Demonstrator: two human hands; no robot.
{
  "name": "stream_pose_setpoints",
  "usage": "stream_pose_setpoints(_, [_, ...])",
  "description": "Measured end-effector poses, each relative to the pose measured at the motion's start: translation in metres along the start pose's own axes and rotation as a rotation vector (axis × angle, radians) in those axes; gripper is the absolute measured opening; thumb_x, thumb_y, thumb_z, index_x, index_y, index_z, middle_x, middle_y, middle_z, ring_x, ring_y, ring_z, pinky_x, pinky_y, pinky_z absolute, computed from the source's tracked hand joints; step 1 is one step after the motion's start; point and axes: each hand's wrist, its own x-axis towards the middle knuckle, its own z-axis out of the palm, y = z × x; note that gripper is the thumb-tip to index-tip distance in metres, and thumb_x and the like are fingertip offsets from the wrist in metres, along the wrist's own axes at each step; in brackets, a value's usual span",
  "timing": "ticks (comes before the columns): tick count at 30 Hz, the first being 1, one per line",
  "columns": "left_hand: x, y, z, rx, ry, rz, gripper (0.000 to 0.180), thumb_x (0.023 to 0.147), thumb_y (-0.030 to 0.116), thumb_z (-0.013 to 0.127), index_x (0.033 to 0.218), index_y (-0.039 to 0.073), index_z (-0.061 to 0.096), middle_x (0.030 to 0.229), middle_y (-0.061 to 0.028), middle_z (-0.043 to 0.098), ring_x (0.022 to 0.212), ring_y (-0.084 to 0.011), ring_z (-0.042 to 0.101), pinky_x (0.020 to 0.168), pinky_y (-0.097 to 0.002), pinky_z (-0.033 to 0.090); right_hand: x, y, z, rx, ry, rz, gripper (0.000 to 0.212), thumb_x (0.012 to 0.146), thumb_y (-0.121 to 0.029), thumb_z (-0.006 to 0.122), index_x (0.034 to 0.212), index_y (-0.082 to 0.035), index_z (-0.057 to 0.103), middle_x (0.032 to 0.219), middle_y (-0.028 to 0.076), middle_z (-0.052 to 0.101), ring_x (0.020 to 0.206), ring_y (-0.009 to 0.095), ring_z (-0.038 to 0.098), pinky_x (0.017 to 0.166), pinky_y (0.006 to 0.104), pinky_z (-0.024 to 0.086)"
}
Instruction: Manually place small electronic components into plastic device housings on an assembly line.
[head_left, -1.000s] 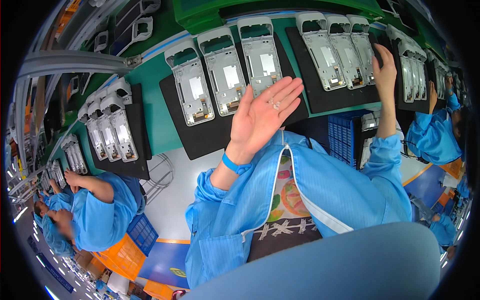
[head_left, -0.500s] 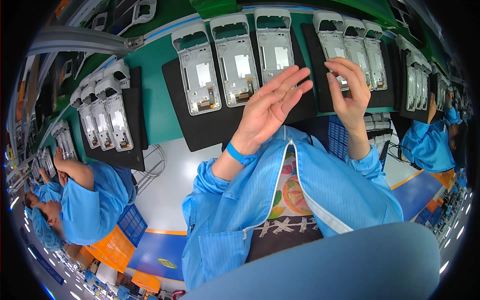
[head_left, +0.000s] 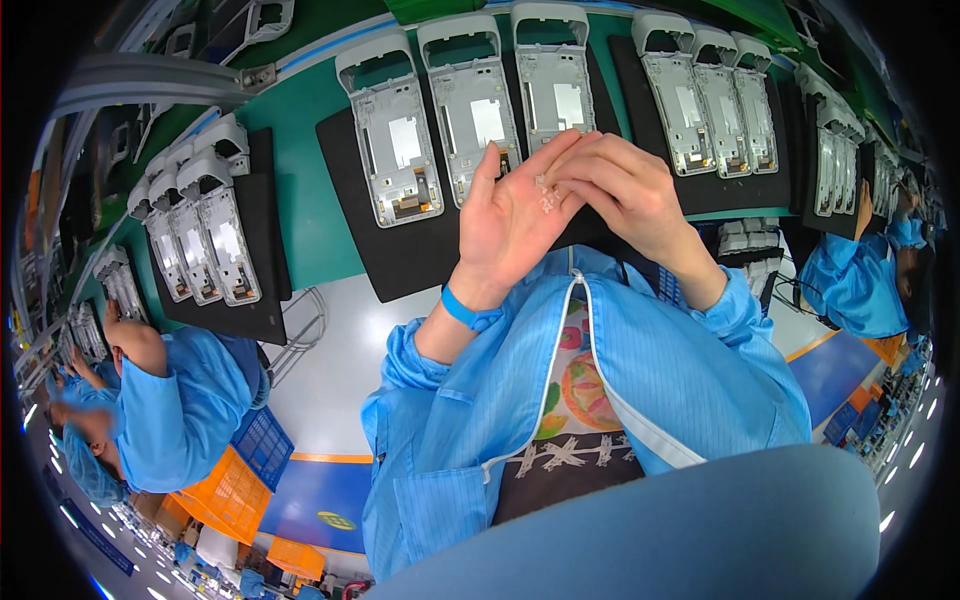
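My left hand is turned palm up, its fingers stretched out and its thumb apart. On the palm lie several tiny clear pieces, too small to tell their kind. My right hand reaches over the left fingers, its fingertips pinched together beside these pieces; whatever they hold is hidden. Beyond my hands, three grey-white device housings lie in a row on a black mat: a left one, a middle one and a right one. My hands partly cover the lower ends of the middle and right ones.
To the right, another black mat bears three similar housings; more housings lie on a mat at the left. The green bench runs across. Co-workers in blue sit at the left and far right.
My left hand has turned palm up, showing the tiny clear pieces. My right hand has moved left from apart to over the left fingers, its fingertips now pinched.
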Motion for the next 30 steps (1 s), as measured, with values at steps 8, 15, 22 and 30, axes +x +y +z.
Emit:
stream_pose_setpoints(8, [-0.004, 0.002, -0.008, -0.072, -0.029, -0.023, 0.087, 0.109, 0.060, 0.022, 0.156, -0.012, 0.029, 0.153, -0.0205, 0.045, 0.141, -0.0267, 0.043, 0.123, -0.0399, 0.030, 0.004, -0.001, -0.002, -0.010, -0.045, -0.042, 0.017, 0.076, -0.002, 0.075, 0.093, -0.004, 0.072, 0.095, 0.007, 0.069, 0.089, 0.027, 0.070, 0.073, 0.0360, 0.059])
stream_pose_setpoints(15, [-0.006, -0.001, -0.009, 0.098, 0.051, -0.030, 0.085, 0.109, 0.063, 0.020, 0.152, -0.007, 0.040, 0.140, -0.0130, 0.056, 0.131, -0.0208, 0.050, 0.114, -0.0366, 0.037, 0.014, -0.010, 0.001, -0.092, -0.147, -0.148, 0.026, 0.069, -0.002, 0.075, 0.095, -0.003, 0.073, 0.092, 0.008, 0.068, 0.084, 0.026, 0.070, 0.068, 0.0343, 0.058])
stream_pose_setpoints(22, [-0.007, -0.002, -0.007, 0.164, 0.090, -0.012, 0.079, 0.111, 0.058, 0.017, 0.145, -0.007, 0.047, 0.138, -0.0141, 0.057, 0.132, -0.0230, 0.051, 0.117, -0.0403, 0.037, 0.018, -0.007, 0.002, -0.101, -0.209, -0.130, 0.023, 0.070, -0.005, 0.073, 0.092, -0.003, 0.068, 0.089, 0.007, 0.064, 0.081, 0.025, 0.067, 0.066, 0.0351, 0.056])
stream_pose_setpoints(30, [-0.009, 0.004, -0.010, 0.196, -0.019, -0.046, 0.068, 0.112, 0.049, 0.024, 0.139, -0.009, 0.048, 0.137, -0.0187, 0.056, 0.134, -0.0291, 0.050, 0.123, -0.0444, 0.033, 0.019, 0.004, -0.006, -0.154, -0.231, -0.198, 0.023, 0.074, -0.007, 0.072, 0.095, -0.003, 0.066, 0.091, 0.008, 0.061, 0.087, 0.027, 0.065, 0.070, 0.0366, 0.057])
